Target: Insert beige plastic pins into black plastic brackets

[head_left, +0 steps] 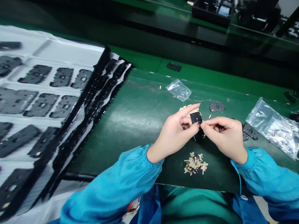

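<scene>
Over the green mat, my left hand (pixel 177 132) holds a small flat black plastic part (pixel 196 117) between thumb and fingers, its index finger stretched along the far side. My right hand (pixel 225 133) meets it at the part's right edge, thumb and index fingertip pinched together. Whatever sits in that pinch is too small to make out. Behind the left fingers lies a heap of small beige pieces (pixel 189 110), partly covered. Closer to my body is a second pile of beige and black pieces (pixel 195 163).
Stacked trays (pixel 100 87) of black plates fill the left. A clear zip bag (pixel 179 90) lies behind my hands, a fuller bag (pixel 275 129) at the right. Loose black plates (pixel 217 107) are scattered on the mat, another plate (pixel 174 66) farther back. A dark bin (pixel 212 11) stands at the back.
</scene>
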Tool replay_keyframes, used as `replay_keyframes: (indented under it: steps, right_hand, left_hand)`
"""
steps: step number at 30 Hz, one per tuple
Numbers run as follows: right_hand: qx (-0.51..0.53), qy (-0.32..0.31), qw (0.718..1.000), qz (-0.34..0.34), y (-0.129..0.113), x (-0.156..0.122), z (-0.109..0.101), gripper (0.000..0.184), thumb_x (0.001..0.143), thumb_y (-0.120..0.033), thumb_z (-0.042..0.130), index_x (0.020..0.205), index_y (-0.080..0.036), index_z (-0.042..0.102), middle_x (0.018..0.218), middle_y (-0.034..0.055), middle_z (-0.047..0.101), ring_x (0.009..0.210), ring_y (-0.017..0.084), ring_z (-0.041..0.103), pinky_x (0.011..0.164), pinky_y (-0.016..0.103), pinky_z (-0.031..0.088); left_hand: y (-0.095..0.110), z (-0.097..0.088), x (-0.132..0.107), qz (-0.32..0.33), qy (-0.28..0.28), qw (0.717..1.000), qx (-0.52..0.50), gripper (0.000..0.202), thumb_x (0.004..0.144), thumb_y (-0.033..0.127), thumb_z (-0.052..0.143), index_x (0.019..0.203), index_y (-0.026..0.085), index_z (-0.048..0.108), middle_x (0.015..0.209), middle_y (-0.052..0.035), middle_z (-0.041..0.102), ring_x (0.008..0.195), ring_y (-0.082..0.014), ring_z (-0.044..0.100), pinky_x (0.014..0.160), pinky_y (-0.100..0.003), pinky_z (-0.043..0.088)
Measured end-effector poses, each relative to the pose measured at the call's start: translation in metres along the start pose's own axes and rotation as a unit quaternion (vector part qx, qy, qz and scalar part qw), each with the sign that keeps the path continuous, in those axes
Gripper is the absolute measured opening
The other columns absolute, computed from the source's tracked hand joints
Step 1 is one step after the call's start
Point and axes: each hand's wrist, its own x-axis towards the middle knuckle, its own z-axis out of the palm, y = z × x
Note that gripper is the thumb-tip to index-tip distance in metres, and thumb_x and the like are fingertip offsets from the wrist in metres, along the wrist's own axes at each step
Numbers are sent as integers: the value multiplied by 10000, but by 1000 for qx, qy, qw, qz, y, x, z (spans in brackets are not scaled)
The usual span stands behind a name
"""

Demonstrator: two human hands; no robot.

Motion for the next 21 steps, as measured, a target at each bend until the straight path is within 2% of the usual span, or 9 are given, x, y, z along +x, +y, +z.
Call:
replay_keyframes:
  steps: [5, 7, 8, 10, 12, 14, 17, 21]
  right_hand:
    - [-126, 1, 981, -149, 4, -2, -3, 113, 858, -217, 711, 794, -253, 796, 620, 5, 702, 565, 158, 610, 608, 319, 515]
    - [-128, 11, 978, -162, 2, -1, -5, 106, 849, -203, 715, 791, -246, 793, 622, 4, 700, 564, 154, 602, 608, 315, 507]
    - [-114, 20, 983, -142, 0, 0, -6, 101, 840, -201, 719, 779, -237, 790, 616, 3, 692, 543, 144, 578, 575, 302, 488]
    - [-68, 21, 996, -59, -4, 4, -10, 77, 808, -212, 735, 750, -217, 784, 596, 0, 671, 497, 123, 517, 492, 270, 427]
    - [-27, -6, 999, 41, -8, 10, -15, 52, 758, -205, 745, 718, -199, 778, 585, 0, 666, 481, 111, 488, 452, 246, 384]
    - [-13, -40, 994, 105, -10, 14, -20, 42, 709, -182, 739, 675, -182, 763, 572, 1, 663, 486, 106, 487, 447, 229, 370]
    - [-27, -57, 988, 138, -13, 17, -23, 67, 674, -170, 718, 607, -168, 721, 527, -9, 631, 476, 94, 472, 443, 214, 351]
    - [-41, -77, 986, 145, -12, 15, -21, 81, 671, -190, 706, 594, -164, 704, 524, -10, 633, 469, 92, 488, 445, 210, 351]
  left_hand:
    - [1, -1, 0, -1, -9, 1000, 3, 678, 835, 178, 662, 1502, 172, 545, 605, 35, 631, 530, -119, 526, 568, -255, 464]
    - [2, -1, 0, -1, -10, 1000, 9, 673, 848, 198, 662, 1508, 164, 537, 612, 35, 624, 540, -119, 515, 576, -257, 455]
    - [2, -2, 0, -1, -9, 1000, 14, 671, 855, 213, 667, 1510, 158, 534, 613, 35, 618, 544, -119, 506, 579, -259, 449]
    - [4, -3, 1, 2, 0, 1000, 24, 659, 864, 240, 680, 1502, 146, 542, 602, 44, 585, 545, -117, 474, 577, -259, 429]
    - [5, -4, 1, 9, 17, 999, 31, 628, 866, 253, 693, 1472, 139, 575, 581, 57, 534, 544, -113, 439, 574, -257, 409]
    - [7, -5, 2, 19, 36, 999, 35, 589, 865, 256, 701, 1435, 135, 612, 571, 64, 499, 547, -111, 419, 575, -256, 397]
    - [9, -5, 1, 34, 50, 997, 39, 546, 871, 248, 698, 1402, 136, 642, 567, 69, 467, 549, -110, 399, 579, -255, 392]
    - [7, -3, -1, 54, 45, 996, 56, 513, 890, 226, 687, 1393, 132, 648, 566, 72, 457, 555, -109, 389, 595, -254, 404]
